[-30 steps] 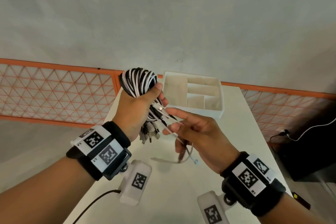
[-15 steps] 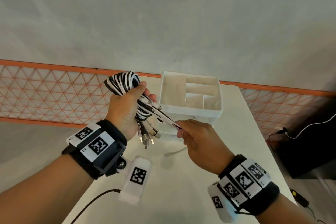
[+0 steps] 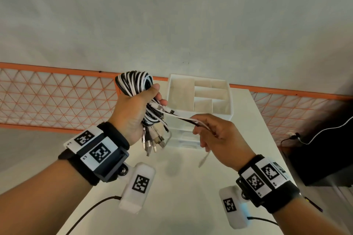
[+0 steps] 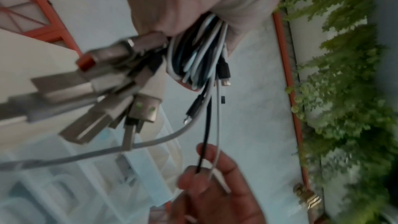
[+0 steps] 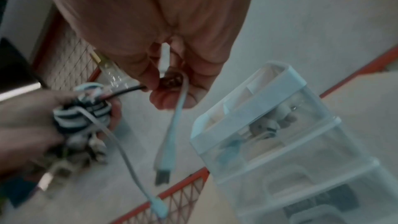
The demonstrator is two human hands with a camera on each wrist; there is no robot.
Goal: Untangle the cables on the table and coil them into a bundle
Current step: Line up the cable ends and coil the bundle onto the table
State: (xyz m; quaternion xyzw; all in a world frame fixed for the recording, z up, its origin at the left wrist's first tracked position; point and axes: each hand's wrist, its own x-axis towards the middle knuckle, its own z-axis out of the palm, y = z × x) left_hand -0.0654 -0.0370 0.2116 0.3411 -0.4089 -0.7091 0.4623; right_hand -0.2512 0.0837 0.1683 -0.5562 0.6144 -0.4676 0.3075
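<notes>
- The white table (image 3: 191,206) stands below both hands, in front of an orange mesh fence (image 3: 47,99).
- A white drawer organiser (image 3: 200,120) stands at the table's far side, its open top split into compartments.
- The left hand (image 3: 131,112) is raised above the table with its fingers wrapped round a black-and-white cable bundle (image 3: 135,82); metal plugs (image 3: 152,142) hang below the fist.
- The right hand (image 3: 219,137), just right of the bundle, pinches a black strand and a white strand (image 3: 181,117) that stretch across from the coil.
- A loose white cable end (image 3: 203,160) dangles under the right hand.
</notes>
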